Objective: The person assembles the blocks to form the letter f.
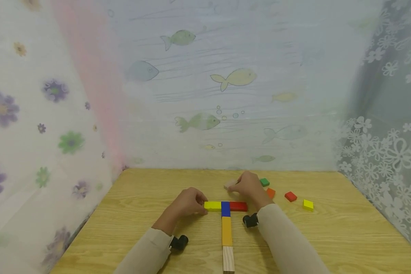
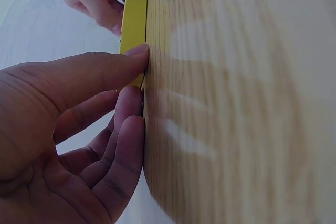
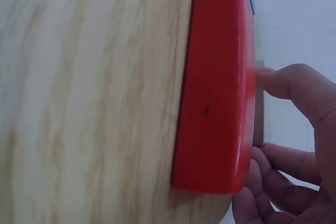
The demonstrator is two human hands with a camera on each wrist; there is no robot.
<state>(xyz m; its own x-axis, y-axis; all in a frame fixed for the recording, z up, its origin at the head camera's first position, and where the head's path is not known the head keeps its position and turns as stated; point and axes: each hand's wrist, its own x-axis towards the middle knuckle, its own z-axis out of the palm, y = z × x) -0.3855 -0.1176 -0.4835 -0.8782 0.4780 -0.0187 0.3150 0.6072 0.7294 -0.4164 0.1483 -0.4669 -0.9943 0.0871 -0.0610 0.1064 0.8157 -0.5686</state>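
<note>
The long yellow block (image 1: 213,206) lay flat on the wooden table (image 1: 130,220), its left end pinched between the thumb and fingers of the left hand (image 1: 188,201), which were parted only by the block's width, with the other fingers bent beside it. Farther back, the right hand (image 1: 248,186) held a pale block (image 1: 230,184) between its thumb and curled fingers, the gap no wider than the piece; whether that block touched the tabletop could not be told. The yellow block's right end met a blue block (image 1: 225,209), and a long red block (image 1: 238,206) touched the blue block's other side. From the blue block, an orange-yellow block (image 1: 227,231) and then a plain wood block (image 1: 228,258) ran end to end toward the person, so the 5 pieces formed a T. To the right of the right hand lay 4 small loose blocks: green (image 1: 264,182), orange (image 1: 270,193), red (image 1: 290,196) and yellow (image 1: 308,205). Pale sleeves (image 1: 150,251) covered both forearms, and 1 black camera (image 1: 179,243) sat at each wrist. Behind the table hung a fish-patterned sheet (image 1: 191,91).
</note>
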